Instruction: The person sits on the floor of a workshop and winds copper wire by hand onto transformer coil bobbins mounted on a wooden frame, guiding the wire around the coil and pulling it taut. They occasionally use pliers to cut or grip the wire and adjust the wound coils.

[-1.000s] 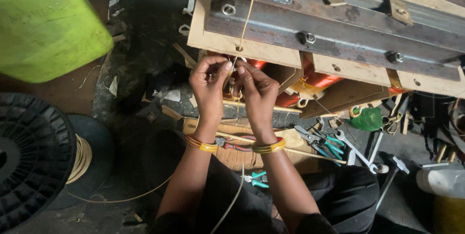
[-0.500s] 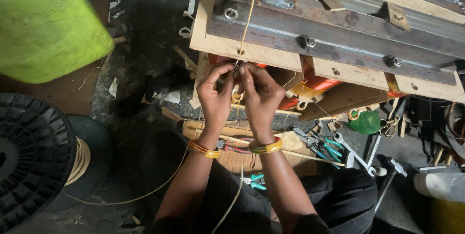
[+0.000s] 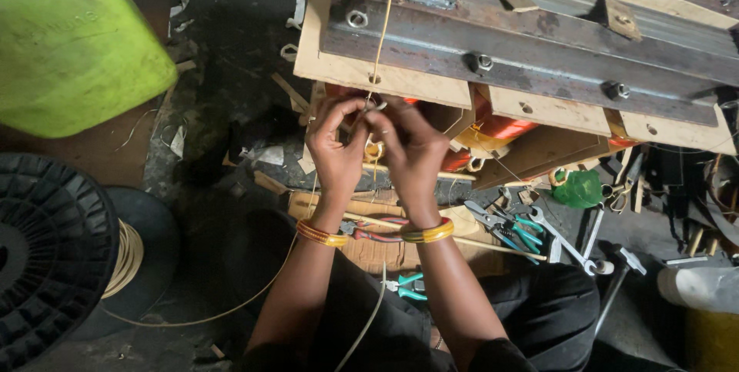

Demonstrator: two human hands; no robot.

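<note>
My left hand [image 3: 337,149] and my right hand [image 3: 411,150] meet fingertip to fingertip just below the front edge of a wood and steel frame [image 3: 531,56]. Both pinch a thin tan wire [image 3: 385,26] that runs up across the frame's steel bar. Another length of the same wire drops past my wrists toward my lap. Orange copper coils [image 3: 493,127] sit under the frame, right of my hands. Each wrist wears yellow and red bangles [image 3: 322,235].
A black spool [image 3: 54,256] wound with tan wire stands at lower left, and a green plastic container [image 3: 73,41] at upper left. Teal-handled pliers [image 3: 504,226], spanners [image 3: 573,245] and a green tape roll [image 3: 579,187] lie to my right. Small teal pliers [image 3: 408,286] rest on my lap.
My hands have drawn closer together on the wire and sit slightly lower in view; the camera has shifted a little. The grip on the wire is unchanged.
</note>
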